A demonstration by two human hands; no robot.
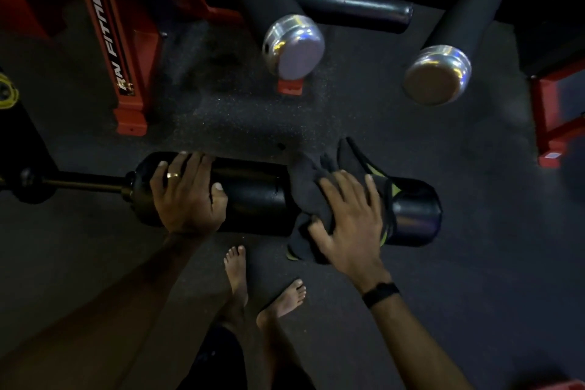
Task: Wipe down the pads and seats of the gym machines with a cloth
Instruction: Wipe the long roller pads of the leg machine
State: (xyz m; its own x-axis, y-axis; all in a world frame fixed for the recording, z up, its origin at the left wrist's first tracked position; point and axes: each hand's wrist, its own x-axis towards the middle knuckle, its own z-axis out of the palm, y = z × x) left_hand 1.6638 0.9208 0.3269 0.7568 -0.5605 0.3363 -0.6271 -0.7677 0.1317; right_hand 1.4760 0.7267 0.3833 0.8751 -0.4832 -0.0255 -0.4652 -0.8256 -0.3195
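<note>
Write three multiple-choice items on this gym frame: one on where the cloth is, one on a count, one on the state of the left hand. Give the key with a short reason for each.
1. Where is the cloth?
A. Draped over the black roller pad under the right hand
B. Lying flat on the floor beside the feet
C. Hanging from a red frame post

2. How many silver end caps show on the upper rollers?
A. One
B. Two
C. Four

3. What is the left hand doing?
A. Hanging free at the side
B. Holding a spray bottle
C. Resting on the roller pad, fingers wrapped over its top

Key:
1 A, the dark cloth lies across the pad with the right hand spread on it.
2 B, one cap and another are visible.
3 C, its fingers curve over the pad near the bar end.
</note>
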